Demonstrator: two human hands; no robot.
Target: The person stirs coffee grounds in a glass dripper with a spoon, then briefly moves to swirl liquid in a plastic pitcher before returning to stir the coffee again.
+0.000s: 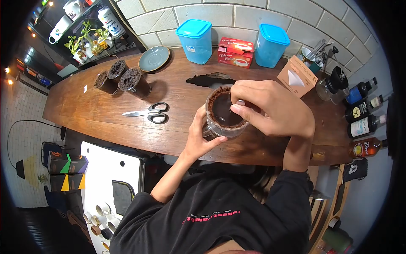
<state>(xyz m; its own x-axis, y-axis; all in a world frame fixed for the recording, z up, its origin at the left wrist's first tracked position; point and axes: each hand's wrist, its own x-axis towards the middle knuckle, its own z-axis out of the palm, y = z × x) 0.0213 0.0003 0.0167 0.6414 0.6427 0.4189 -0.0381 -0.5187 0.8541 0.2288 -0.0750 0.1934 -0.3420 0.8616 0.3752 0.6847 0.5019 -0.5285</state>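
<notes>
A glass mug [228, 130] of dark brown liquid, with grounds-like bits around its inner rim, is held near the table's front edge. My left hand [198, 137] is closed around its left side, thumb across the front. Over the mug's right side is my right hand [275, 108], its thumb and fingers pinching a thin metal handle, seemingly a spoon [240, 102]; its lower end is hidden in the liquid. Black-handled scissors [157, 113] lie on the wooden table [177, 135] to the left. Behind the mug is a dark, ragged-edged patch [207, 79].
Several glasses of dark crumbly material [134, 82] and a grey plate [154, 59] stand at the left back. Blue containers [194, 42], a red tea box [235, 53] and a brown carton [297, 77] line the wall. Bottles [363, 127] stand at the right edge.
</notes>
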